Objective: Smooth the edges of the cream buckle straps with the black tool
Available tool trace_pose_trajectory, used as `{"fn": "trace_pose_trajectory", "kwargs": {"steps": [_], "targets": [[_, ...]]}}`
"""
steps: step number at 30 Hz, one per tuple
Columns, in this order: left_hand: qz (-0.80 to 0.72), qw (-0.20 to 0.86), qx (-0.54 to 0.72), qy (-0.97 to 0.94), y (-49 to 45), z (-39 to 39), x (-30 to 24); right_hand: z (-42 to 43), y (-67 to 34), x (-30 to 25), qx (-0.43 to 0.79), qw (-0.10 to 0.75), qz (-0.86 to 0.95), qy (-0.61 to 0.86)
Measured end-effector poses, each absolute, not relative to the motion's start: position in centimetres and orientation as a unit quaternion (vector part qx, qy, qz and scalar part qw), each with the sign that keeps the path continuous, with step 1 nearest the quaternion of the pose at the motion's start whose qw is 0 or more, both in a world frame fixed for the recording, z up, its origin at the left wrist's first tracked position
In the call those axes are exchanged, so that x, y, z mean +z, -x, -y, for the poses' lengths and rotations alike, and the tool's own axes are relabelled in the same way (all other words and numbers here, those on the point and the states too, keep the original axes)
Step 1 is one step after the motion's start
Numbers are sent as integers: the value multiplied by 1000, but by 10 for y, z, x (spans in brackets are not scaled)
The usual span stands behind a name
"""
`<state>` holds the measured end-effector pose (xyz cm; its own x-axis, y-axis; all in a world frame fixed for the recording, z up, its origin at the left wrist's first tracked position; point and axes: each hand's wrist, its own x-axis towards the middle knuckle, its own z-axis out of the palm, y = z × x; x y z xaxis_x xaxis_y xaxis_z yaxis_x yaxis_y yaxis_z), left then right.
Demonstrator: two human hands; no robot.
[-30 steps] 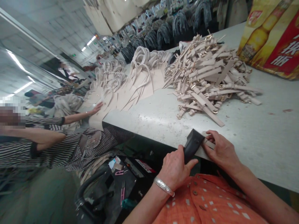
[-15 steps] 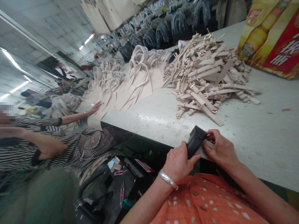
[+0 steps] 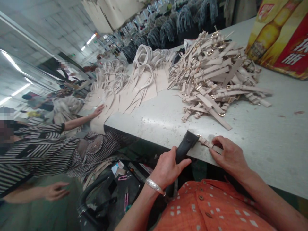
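My left hand is wrapped around a black handheld tool with a broad, flat-sided head, held slanting at the table's front edge. Its exact kind I cannot make out. Between the thumb and fingers of my right hand is a beige buckle strap, its buckle end pointing left towards the tool's head. Whether tool and buckle touch is unclear. Beyond both hands lies a big heap of similar beige straps with gold-coloured buckles.
Beige panels with looped handles lie along the white table to the left. A yellow and red carton stands at back right. At left, a co-worker's hand rests on the panels. Pink-handled snips lie on a black surface below.
My left hand has moved left with the black tool, away from my right hand. The strap's buckle end now shows between them. The co-worker's other arm has dropped lower.
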<state>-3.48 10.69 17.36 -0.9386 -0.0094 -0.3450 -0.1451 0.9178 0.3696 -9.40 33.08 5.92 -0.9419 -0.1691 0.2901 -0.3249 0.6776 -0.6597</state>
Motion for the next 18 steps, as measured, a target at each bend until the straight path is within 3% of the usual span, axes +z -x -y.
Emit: {"fn": "trace_pose_trajectory", "kwargs": {"steps": [18], "targets": [[-974,158,160,9,56,-119,168,-328,95,54,338,159,908,-190]]}}
